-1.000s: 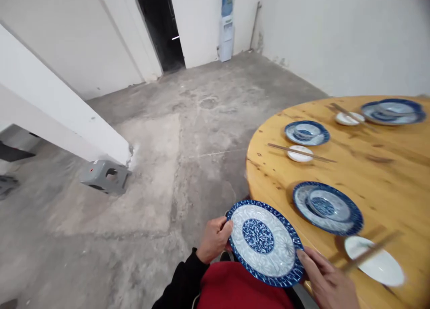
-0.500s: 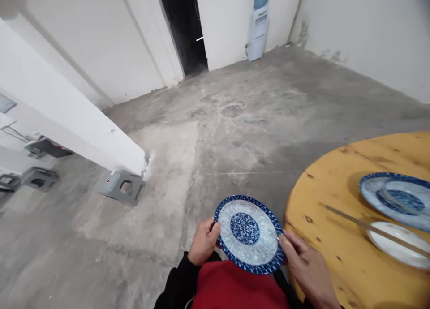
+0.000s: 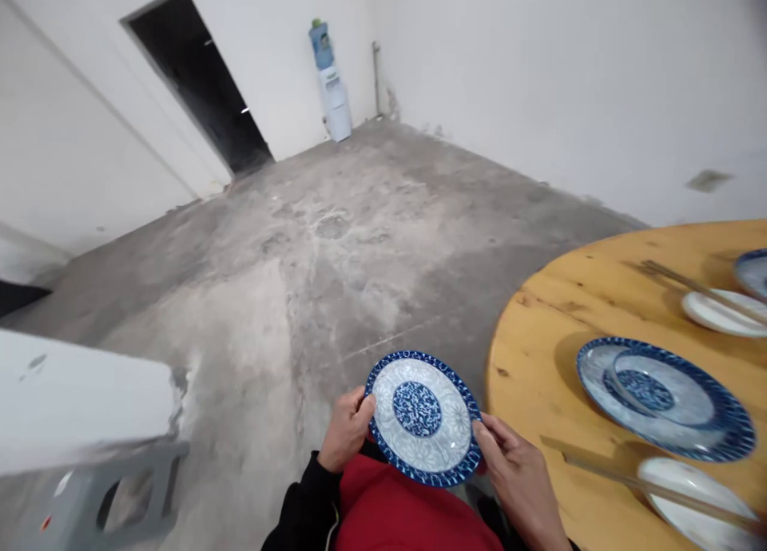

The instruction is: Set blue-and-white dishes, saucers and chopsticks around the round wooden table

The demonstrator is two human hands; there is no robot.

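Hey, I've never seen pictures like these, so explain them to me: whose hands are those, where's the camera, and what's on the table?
There is no machine here. A person is wearing a camera on their head, looking forward and down, so you see their own bare hands. The left hand and right hand hold opposite sides of a blue-and-white plate, thumbs on top, beside the wooden table. On that table is a second plate with what looks like a clear bowl on it. Nearby, chopsticks lie across a white dish. More tableware is farther back. Across the floor stands a water dispenser.
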